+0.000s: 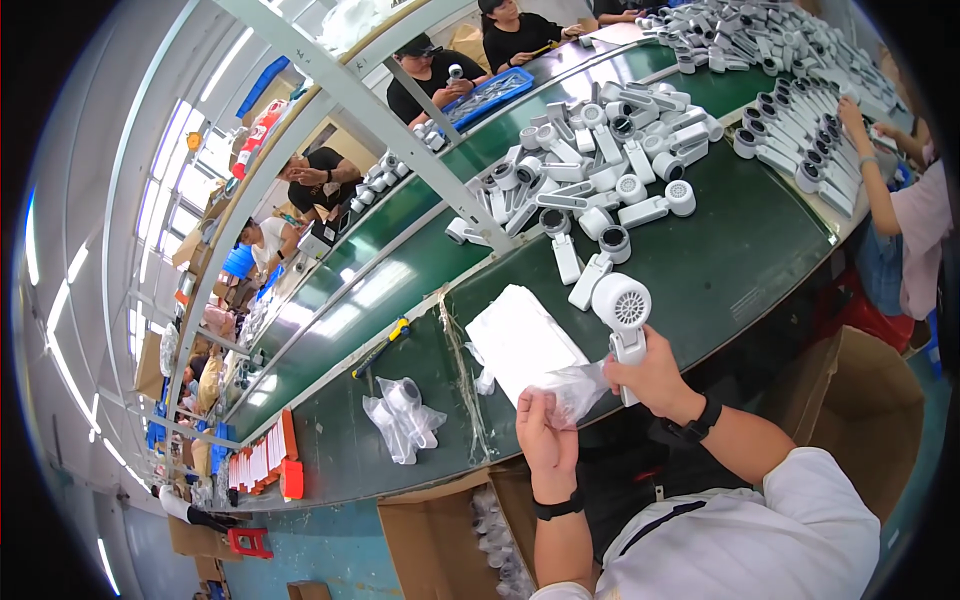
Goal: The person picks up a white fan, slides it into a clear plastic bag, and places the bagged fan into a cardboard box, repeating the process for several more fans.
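My right hand (655,380) is wrapped round the handle of a white handheld fan (622,303). The fan's round grille head points up and away from me. Just left of it, my left hand (547,435) pinches the edge of a clear plastic bag (577,393). The bag's far side reaches close to the fan's handle; whether the two touch I cannot tell. Beyond both hands lies a stack of flat white sheets or bags (525,338) on the green table (700,270). Wrapped fans in clear plastic (403,414) rest further left.
A big heap of white fans (610,150) covers the table ahead. A yellow and black tool (381,348) lies left. Open cardboard boxes stand below the edge, one on the right (865,410), another (430,540) holding bagged items. A co-worker (905,200) handles fans at far right.
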The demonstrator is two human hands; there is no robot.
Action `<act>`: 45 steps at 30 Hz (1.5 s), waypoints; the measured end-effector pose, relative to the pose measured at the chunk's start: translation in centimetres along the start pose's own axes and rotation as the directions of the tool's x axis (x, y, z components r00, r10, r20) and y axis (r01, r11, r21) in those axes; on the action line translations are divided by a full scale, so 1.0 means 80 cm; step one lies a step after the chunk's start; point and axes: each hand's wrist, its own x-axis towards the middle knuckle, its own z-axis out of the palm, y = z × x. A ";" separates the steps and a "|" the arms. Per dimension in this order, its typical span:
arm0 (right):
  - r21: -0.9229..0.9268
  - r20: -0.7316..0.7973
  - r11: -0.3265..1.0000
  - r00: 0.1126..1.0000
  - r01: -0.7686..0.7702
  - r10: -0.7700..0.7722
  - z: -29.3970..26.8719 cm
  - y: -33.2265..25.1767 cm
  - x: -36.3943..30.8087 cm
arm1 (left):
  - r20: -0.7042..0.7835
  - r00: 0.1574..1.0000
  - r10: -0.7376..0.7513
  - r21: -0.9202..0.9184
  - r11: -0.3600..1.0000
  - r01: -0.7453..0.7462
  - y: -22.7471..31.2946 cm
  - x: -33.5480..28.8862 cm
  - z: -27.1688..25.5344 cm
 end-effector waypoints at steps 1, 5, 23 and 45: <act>-0.036 0.033 0.999 0.999 0.004 -0.003 0.000 -0.002 -0.002 | -0.018 0.997 0.072 0.024 0.997 -0.072 0.000 0.002 0.000; -0.246 0.197 0.968 0.980 0.040 0.010 -0.017 -0.031 -0.018 | -0.058 0.981 0.184 0.205 0.964 -0.168 -0.001 -0.005 0.018; -0.695 0.554 0.706 0.727 0.137 0.404 -0.054 -0.061 0.000 | 0.234 0.966 0.110 0.463 0.861 -0.210 0.023 -0.009 0.028; -0.050 0.170 0.998 0.985 0.045 -0.036 -0.012 0.030 0.001 | 0.288 0.931 0.223 0.556 0.753 -0.352 -0.038 -0.009 -0.009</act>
